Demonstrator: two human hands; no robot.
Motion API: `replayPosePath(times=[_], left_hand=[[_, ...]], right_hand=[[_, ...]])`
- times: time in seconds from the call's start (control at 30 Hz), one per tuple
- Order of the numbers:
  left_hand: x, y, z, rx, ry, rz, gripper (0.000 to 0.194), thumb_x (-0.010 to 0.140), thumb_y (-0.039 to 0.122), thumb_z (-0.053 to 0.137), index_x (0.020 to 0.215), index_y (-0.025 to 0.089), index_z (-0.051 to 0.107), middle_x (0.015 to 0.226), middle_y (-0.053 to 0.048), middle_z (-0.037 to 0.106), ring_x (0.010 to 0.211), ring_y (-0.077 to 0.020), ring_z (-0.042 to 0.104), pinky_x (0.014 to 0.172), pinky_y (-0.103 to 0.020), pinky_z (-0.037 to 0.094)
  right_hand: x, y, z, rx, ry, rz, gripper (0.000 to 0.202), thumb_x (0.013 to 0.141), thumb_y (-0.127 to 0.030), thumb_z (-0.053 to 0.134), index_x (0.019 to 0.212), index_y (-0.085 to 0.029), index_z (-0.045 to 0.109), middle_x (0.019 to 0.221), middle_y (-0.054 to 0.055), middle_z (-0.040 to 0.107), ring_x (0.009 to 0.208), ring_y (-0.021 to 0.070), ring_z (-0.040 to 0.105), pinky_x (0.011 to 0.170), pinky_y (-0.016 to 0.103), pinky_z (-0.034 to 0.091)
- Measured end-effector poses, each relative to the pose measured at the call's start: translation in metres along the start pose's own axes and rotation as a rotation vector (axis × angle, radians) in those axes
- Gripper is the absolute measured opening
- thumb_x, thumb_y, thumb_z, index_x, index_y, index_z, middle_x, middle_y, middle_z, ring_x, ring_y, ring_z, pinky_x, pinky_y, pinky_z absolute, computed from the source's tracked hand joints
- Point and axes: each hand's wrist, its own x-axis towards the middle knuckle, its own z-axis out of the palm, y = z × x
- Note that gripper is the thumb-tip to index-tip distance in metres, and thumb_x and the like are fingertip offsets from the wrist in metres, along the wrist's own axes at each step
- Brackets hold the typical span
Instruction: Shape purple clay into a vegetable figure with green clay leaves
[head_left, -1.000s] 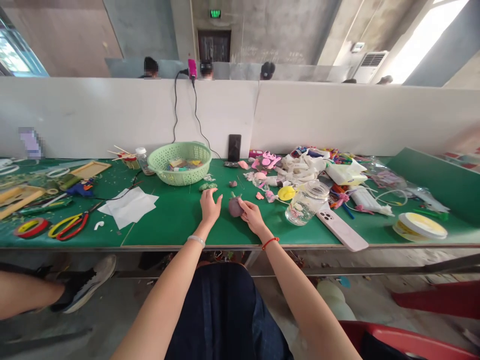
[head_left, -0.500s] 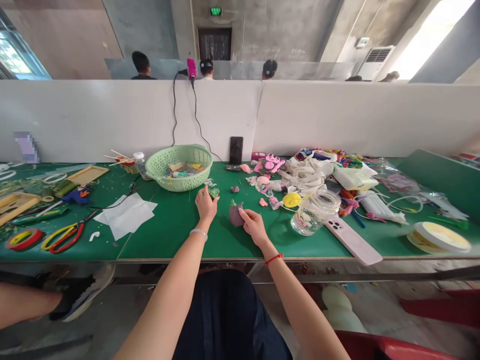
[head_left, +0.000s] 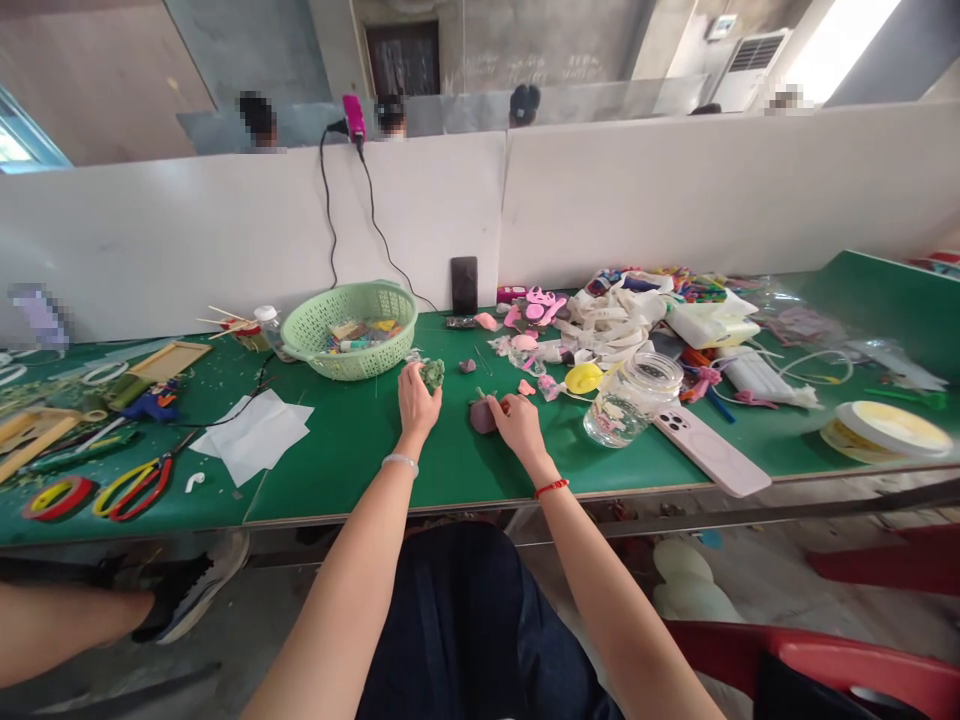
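Note:
My left hand [head_left: 418, 398] has its fingers closed round a crumpled green lump [head_left: 433, 374], just in front of the green basket [head_left: 352, 372]. To its right, my right hand [head_left: 517, 425] has bent fingers at the right side of a purple, round piece [head_left: 483, 416] with a green top. That piece rests on the green table [head_left: 330, 470]; whether the fingers pinch it is too small to tell. Beyond the hands lies a small purple lump [head_left: 468, 366], with thin pins [head_left: 484, 357] beside it.
A glass jar [head_left: 630, 400] and a pink phone [head_left: 712, 450] stand and lie on the right, before piled balloons and wrappings [head_left: 619, 320]. Scissors [head_left: 142, 487], tape [head_left: 60, 498] and white paper [head_left: 255, 435] lie left. A black phone [head_left: 464, 285] leans on the partition.
My left hand has closed on the green lump and raised it slightly. The purple piece now sits on the table, and my right hand's fingers have shifted to its upper right. The view has tilted.

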Motion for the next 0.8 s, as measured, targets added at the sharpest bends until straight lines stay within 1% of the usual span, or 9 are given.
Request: replayPosePath(times=[0.07, 0.13, 0.23, 0.37, 0.47, 0.53, 0.6, 0.67, 0.8], left_hand=[[0.0, -0.001, 0.001, -0.004, -0.017, 0.037, 0.045, 0.084, 0.007, 0.066, 0.123, 0.02, 0.049, 0.128, -0.02, 0.059, 0.129, -0.0376, 0.058, 0.112, -0.059, 0.05], [0.0, -0.003, 0.002, -0.016, -0.022, 0.071, 0.045, 0.083, 0.005, 0.063, 0.123, 0.02, 0.049, 0.127, -0.02, 0.059, 0.129, -0.0377, 0.058, 0.112, -0.059, 0.05], [0.0, -0.005, 0.002, -0.049, -0.015, 0.12, 0.041, 0.084, 0.002, 0.056, 0.12, 0.022, 0.048, 0.128, -0.019, 0.059, 0.129, -0.0359, 0.058, 0.113, -0.059, 0.049], [-0.001, -0.006, 0.0, -0.094, -0.036, 0.188, 0.042, 0.083, 0.001, 0.054, 0.118, 0.022, 0.047, 0.131, -0.018, 0.057, 0.13, -0.0337, 0.057, 0.114, -0.057, 0.048], [-0.002, -0.005, -0.002, -0.111, -0.038, 0.198, 0.044, 0.082, 0.006, 0.058, 0.121, 0.022, 0.044, 0.13, -0.018, 0.056, 0.125, -0.0326, 0.058, 0.111, -0.057, 0.05], [-0.003, -0.002, -0.003, -0.122, -0.053, 0.205, 0.042, 0.083, 0.011, 0.063, 0.118, 0.022, 0.043, 0.13, -0.017, 0.056, 0.125, -0.0327, 0.058, 0.11, -0.057, 0.05], [-0.003, 0.002, -0.005, -0.124, -0.101, 0.231, 0.042, 0.083, 0.016, 0.068, 0.115, 0.023, 0.043, 0.132, -0.017, 0.056, 0.128, -0.033, 0.058, 0.112, -0.056, 0.05], [-0.004, 0.006, -0.007, -0.114, -0.152, 0.258, 0.04, 0.085, 0.017, 0.069, 0.114, 0.024, 0.043, 0.133, -0.018, 0.056, 0.131, -0.0323, 0.058, 0.115, -0.055, 0.049], [-0.005, 0.013, -0.012, -0.086, -0.212, 0.296, 0.035, 0.087, 0.013, 0.063, 0.114, 0.025, 0.043, 0.137, -0.018, 0.055, 0.133, -0.0307, 0.058, 0.116, -0.054, 0.05]], right_hand=[[0.001, 0.0, -0.001, -0.075, 0.057, -0.024, 0.031, 0.098, -0.036, 0.062, 0.072, -0.022, 0.056, 0.089, 0.016, 0.069, 0.088, 0.028, 0.068, 0.074, 0.035, 0.051], [-0.001, -0.005, 0.0, -0.108, 0.107, -0.06, 0.021, 0.101, -0.033, 0.059, 0.085, -0.019, 0.064, 0.105, 0.019, 0.069, 0.092, 0.0281, 0.07, 0.072, 0.034, 0.052], [-0.011, -0.023, 0.014, -0.048, 0.128, -0.161, 0.019, 0.104, -0.032, 0.056, 0.102, -0.019, 0.069, 0.105, 0.015, 0.07, 0.088, 0.0249, 0.069, 0.074, 0.033, 0.054], [-0.035, -0.054, 0.053, 0.187, 0.075, -0.295, 0.027, 0.107, -0.033, 0.048, 0.122, -0.018, 0.065, 0.099, 0.013, 0.072, 0.092, 0.0248, 0.07, 0.078, 0.034, 0.057], [-0.043, -0.068, 0.076, 0.412, 0.048, -0.206, 0.034, 0.108, -0.035, 0.047, 0.134, -0.015, 0.055, 0.092, 0.009, 0.072, 0.078, 0.0214, 0.069, 0.072, 0.032, 0.057], [-0.043, -0.072, 0.081, 0.511, 0.06, -0.116, 0.042, 0.107, -0.037, 0.048, 0.142, -0.014, 0.048, 0.086, 0.006, 0.07, 0.072, 0.0201, 0.068, 0.069, 0.031, 0.056], [-0.041, -0.073, 0.079, 0.55, 0.074, -0.027, 0.048, 0.107, -0.039, 0.048, 0.147, -0.013, 0.044, 0.084, 0.005, 0.069, 0.072, 0.0206, 0.069, 0.069, 0.031, 0.056], [-0.038, -0.072, 0.075, 0.545, 0.073, 0.052, 0.046, 0.106, -0.041, 0.048, 0.144, -0.014, 0.048, 0.086, 0.007, 0.07, 0.077, 0.0218, 0.071, 0.072, 0.032, 0.057], [-0.037, -0.073, 0.068, 0.557, 0.058, 0.16, 0.03, 0.105, -0.041, 0.049, 0.123, -0.019, 0.057, 0.092, 0.01, 0.073, 0.079, 0.0223, 0.071, 0.074, 0.032, 0.057]])
